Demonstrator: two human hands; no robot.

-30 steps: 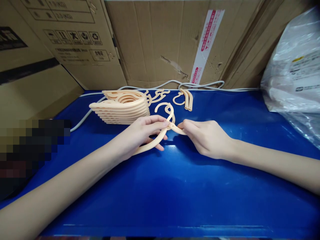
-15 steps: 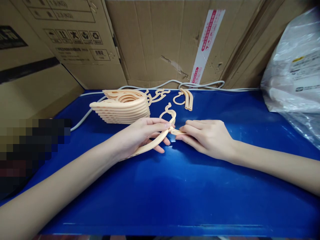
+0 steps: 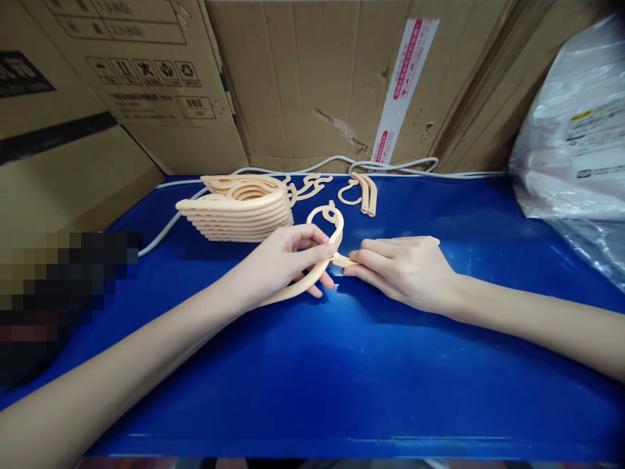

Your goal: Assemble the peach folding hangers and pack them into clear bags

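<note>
Grips cream hanger (image 3: 299, 287) below hook (image 3: 340, 225) with left hand (image 3: 280, 264); pinches other arm (image 3: 345, 260) with right hand (image 3: 400, 267); near stacked hangers (image 3: 234, 218) on blue table (image 3: 342, 378).

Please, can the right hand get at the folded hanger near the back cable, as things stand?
Probably yes: the folded hanger lies just beyond the right hand, and nothing visible stands between them. But that hand pinches one arm of the held hanger, so it would likely have to let go first.

Both slim forearms (image 3: 146, 361) are bare, tapering toward the wrists (image 3: 454, 294).
</note>
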